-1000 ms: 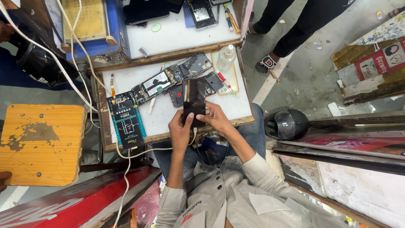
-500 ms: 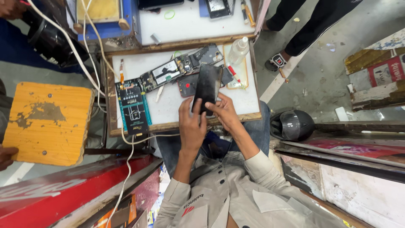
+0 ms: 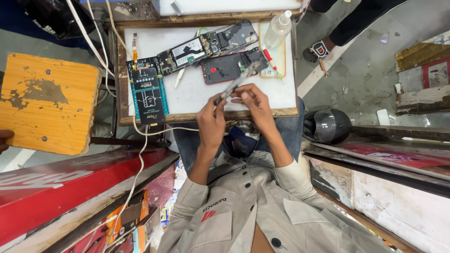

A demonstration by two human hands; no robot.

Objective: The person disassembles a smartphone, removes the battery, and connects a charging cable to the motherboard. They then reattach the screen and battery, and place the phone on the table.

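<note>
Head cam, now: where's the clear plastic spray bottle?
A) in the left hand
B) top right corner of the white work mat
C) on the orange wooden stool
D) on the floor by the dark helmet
B: the clear plastic spray bottle lies at the top right of the white work mat, well away from the left hand and right hand, which hold a thin dark phone part.

On the white work board (image 3: 197,100): a dark test module (image 3: 147,93) at the left edge, two opened phone bodies (image 3: 206,47) side by side behind the hands, a third opened body (image 3: 225,68) just in front of them, a spray bottle (image 3: 278,29) at the far right corner. Left of the board, a wooden stool (image 3: 47,103). Right of the lap, a helmet (image 3: 328,125) on the floor.
</note>
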